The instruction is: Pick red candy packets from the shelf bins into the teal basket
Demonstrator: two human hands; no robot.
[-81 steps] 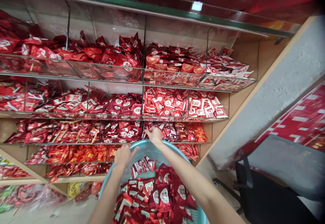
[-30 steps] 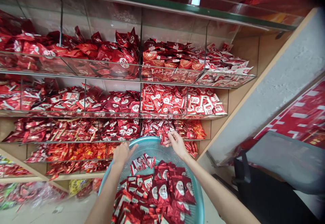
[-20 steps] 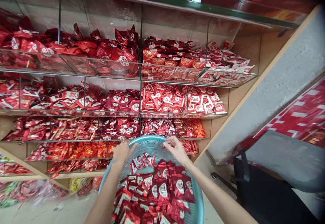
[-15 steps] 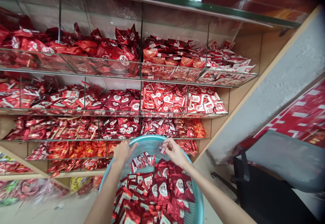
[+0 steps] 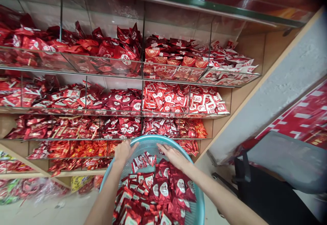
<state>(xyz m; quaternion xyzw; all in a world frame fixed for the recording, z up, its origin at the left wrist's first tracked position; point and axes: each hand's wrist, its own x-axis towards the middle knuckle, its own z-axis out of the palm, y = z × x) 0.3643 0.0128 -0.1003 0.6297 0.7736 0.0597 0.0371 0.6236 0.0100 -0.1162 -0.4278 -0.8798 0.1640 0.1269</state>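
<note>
My left hand (image 5: 124, 151) grips the far left rim of a turquoise plastic basket (image 5: 200, 197), its thumb lying over the edge. My right hand (image 5: 173, 155) is inside the basket near its far wall, fingers stretched out and palm down. A small red and white packet (image 5: 160, 151) shows just under those fingertips, partly hidden. Left of it lies a small pile of similar wrapped packets (image 5: 143, 161). Larger dark red packets with white labels (image 5: 163, 188) fill the near part of the basket, beside red packets with pale bands (image 5: 139, 184).
Clear-fronted shelves (image 5: 114, 112) full of red packaged snacks rise beyond the basket. At the right are a grey wall (image 5: 283, 71) and a black chair (image 5: 265, 187). Plastic bags of goods (image 5: 38, 191) lie on the floor at lower left.
The right hand has lowered slightly left into the basket, its fingers unfolding from the small packet they pinched. The left hand stays on the rim.
</note>
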